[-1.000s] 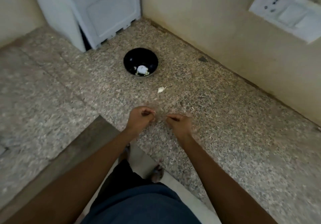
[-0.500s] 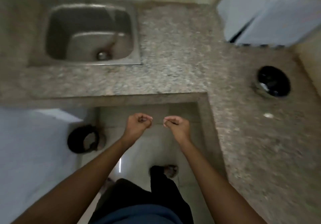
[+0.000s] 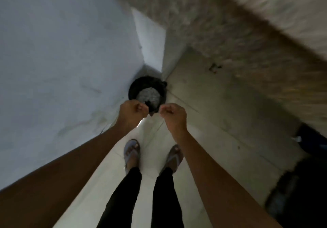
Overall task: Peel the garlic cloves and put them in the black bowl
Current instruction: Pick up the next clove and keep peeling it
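Wall [image 3: 53, 59] of pale blue-white plaster fills the left side. Low in the corner beside it stands a round black plastic bin [image 3: 139, 86] on the light tiled floor [image 3: 221, 121], with pale speckled scraps inside. Above the bin's near rim, the left hand [image 3: 131, 112] is held with fingers curled tight, thumb against forefinger; whether it pinches anything is too blurred to tell. Close beside it, not touching, the right hand [image 3: 174, 115] is curled the same way, and its contents cannot be made out either. Neither garlic cloves nor black bowl are in view. Below, two feet in grey-blue sandals [image 3: 131, 150] stand on the floor. A speckled granite counter edge [image 3: 247, 33] crosses the upper right, motion-blurred.
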